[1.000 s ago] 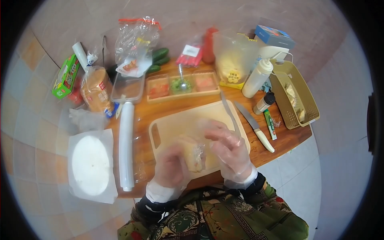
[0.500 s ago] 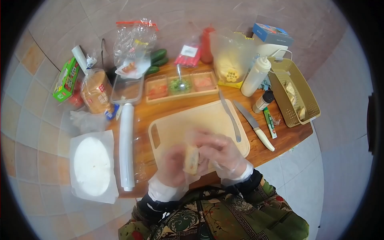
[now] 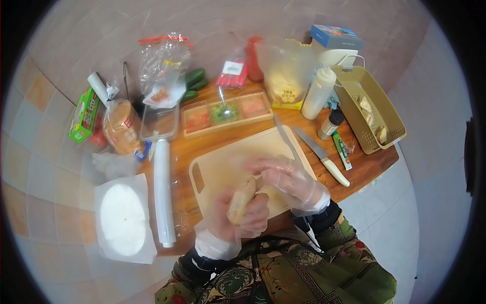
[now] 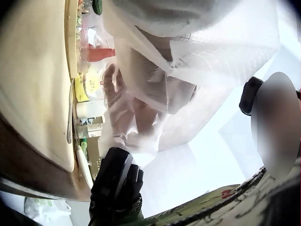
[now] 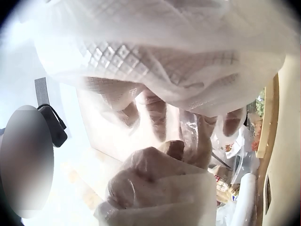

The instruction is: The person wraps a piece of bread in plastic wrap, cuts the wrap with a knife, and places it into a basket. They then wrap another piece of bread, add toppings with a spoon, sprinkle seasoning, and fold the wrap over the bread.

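A small pale sandwich (image 3: pixel 242 200) in clear film stands tilted in my left hand (image 3: pixel 221 217), whose gloved fingers curl round it. Close by its upper end is my right hand (image 3: pixel 291 183), also in a clear plastic glove, its fingers reaching leftward over the cutting board (image 3: pixel 212 167). In the right wrist view the fingers (image 5: pixel 157 115) of that hand hang apart and fairly straight, close to a brownish end of the sandwich (image 5: pixel 174 149). From the left wrist the sandwich is hidden behind the glove.
A table knife (image 3: pixel 288 137) lies on the board, and a white-handled knife (image 3: pixel 319 152) beside it. At right stands a basket (image 3: pixel 349 121) with several wrapped pieces. A film roll (image 3: pixel 163 197) and white paper (image 3: pixel 104 243) lie left. Behind is a divided tray (image 3: pixel 228 127) of fillings.
The sandwich has turned in my left hand, from its filled side facing up to a smooth pale side. My right hand moved in over it, then drew slightly back to the right.
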Demonstrator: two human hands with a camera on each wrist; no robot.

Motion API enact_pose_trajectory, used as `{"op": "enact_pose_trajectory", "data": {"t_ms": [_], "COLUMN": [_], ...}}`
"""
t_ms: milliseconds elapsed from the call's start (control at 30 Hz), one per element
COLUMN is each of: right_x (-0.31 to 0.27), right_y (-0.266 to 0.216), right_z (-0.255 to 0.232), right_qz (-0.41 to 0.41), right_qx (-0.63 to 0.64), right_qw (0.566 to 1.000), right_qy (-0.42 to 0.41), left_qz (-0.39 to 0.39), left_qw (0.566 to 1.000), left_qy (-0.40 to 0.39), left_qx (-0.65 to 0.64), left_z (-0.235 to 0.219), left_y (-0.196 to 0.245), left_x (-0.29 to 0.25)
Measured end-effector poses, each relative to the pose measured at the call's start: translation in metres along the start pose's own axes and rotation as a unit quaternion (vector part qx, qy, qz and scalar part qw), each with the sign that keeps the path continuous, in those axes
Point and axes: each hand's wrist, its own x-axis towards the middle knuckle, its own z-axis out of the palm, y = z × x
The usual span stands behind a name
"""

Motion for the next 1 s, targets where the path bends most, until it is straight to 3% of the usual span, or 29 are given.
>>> {"op": "enact_pose_trajectory", "data": {"t_ms": [67,133,233,333,400,533,567,633,700,733,800,833,900,1000], "right_x": [0.003,0.008,0.007,0.010,0.013,0.019,0.018,0.014,0.014,0.013,0.013,0.012,0.011,0.010], "right_y": [0.005,0.018,0.017,0.019,0.019,0.025,0.025,0.025,0.023,0.022,0.019,0.018,0.020,0.022], "right_z": [-0.004,-0.010,-0.013,-0.016,-0.019,-0.026,-0.024,-0.018,-0.015,-0.013,-0.005,-0.003,-0.002,-0.005], "right_qz": [-0.011,-0.062,-0.058,-0.025,-0.032,-0.066,-0.066,0.027,0.043,0.061,0.078,0.093,0.086,0.064], "right_qx": [-0.010,-0.113,-0.182,-0.161,-0.185,-0.210,-0.210,-0.088,-0.055,-0.022,-0.011,-0.001,0.004,-0.028], "right_qw": [1.000,0.990,0.981,0.985,0.980,0.973,0.973,0.994,0.993,0.989,0.985,0.981,0.984,0.991], "right_qy": [0.006,-0.047,-0.041,-0.059,-0.069,-0.073,-0.074,0.051,0.092,0.133,0.152,0.171,0.158,0.111], "left_qz": [-0.001,-0.002,-0.003,-0.006,-0.042,-0.043,-0.038,-0.034,0.012,0.012,0.110,0.110,0.168,0.137], "left_qw": [1.000,1.000,1.000,0.999,0.991,0.991,0.987,0.980,0.947,0.947,0.910,0.911,0.826,0.813], "left_qy": [-0.004,-0.011,0.006,0.047,0.117,0.118,0.153,0.186,0.283,0.283,0.297,0.298,0.306,0.339], "left_qx": [0.004,0.009,0.020,0.011,-0.047,-0.053,0.001,0.055,0.152,0.151,0.266,0.263,0.443,0.453], "left_z": [-0.002,-0.005,-0.006,-0.001,0.001,-0.002,0.000,0.000,-0.002,-0.001,0.003,0.001,-0.003,0.004], "left_y": [0.000,0.000,0.001,0.002,0.004,0.011,0.014,0.020,0.025,0.023,0.017,0.016,0.013,0.018], "left_x": [0.001,0.002,0.001,0.004,0.005,0.008,0.007,0.005,0.004,0.003,0.001,0.002,0.002,0.001]}}
